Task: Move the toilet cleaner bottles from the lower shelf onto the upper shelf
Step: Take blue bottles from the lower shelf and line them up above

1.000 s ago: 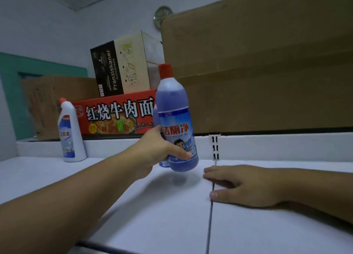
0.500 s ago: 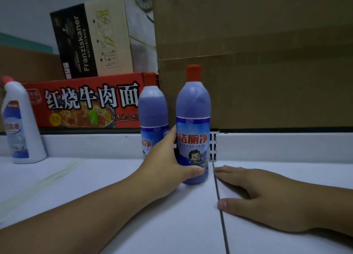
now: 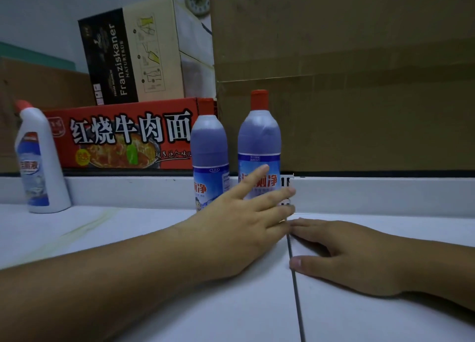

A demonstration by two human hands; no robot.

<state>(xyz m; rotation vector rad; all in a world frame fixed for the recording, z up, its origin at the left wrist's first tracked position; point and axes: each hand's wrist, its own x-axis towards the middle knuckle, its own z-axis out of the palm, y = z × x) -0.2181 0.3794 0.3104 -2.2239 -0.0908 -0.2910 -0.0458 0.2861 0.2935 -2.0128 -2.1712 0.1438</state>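
Head view: left hand [image 3: 239, 228] hung splayed, gripping nothing, before two round-shouldered purple bottles [image 3: 259, 146] upright at the back edge of the white shelf [image 3: 359, 321]; right hand [image 3: 354, 259] lay flat, relaxed.

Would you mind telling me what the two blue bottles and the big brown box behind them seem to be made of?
The right blue bottle and the left blue bottle: probably translucent plastic, smooth with a soft sheen, the liquid level seeming to show through; glossy printed labels. The brown box: likely cardboard, matte, with a creased band across it.
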